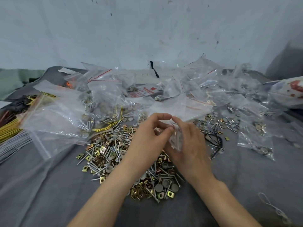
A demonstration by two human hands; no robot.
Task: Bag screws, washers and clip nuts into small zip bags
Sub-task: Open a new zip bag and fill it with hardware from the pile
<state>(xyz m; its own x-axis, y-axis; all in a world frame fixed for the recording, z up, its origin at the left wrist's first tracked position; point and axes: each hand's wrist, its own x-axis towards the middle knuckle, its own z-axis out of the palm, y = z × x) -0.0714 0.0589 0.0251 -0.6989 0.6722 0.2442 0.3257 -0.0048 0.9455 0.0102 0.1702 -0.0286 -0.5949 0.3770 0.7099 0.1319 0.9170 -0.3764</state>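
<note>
A heap of screws, grey washers and gold clip nuts point(106, 154) lies on the grey cloth in front of me. Above the heap both hands meet on one small clear zip bag point(176, 139) with a red strip. My left hand point(150, 135) pinches the bag's top edge between thumb and fingertips. My right hand point(190, 140) grips the same bag from the right, with its fingers curled round the plastic. What the bag holds is hidden by the crumpled plastic and my fingers.
A big clear zip bag point(54, 118) lies to the left, beside yellow cable ties point(8, 130). Filled small bags point(255, 143) pile up at the right and back. A flat stack of empty zip bags point(180, 107) sits behind my hands. Black wire point(214, 140) lies at the right.
</note>
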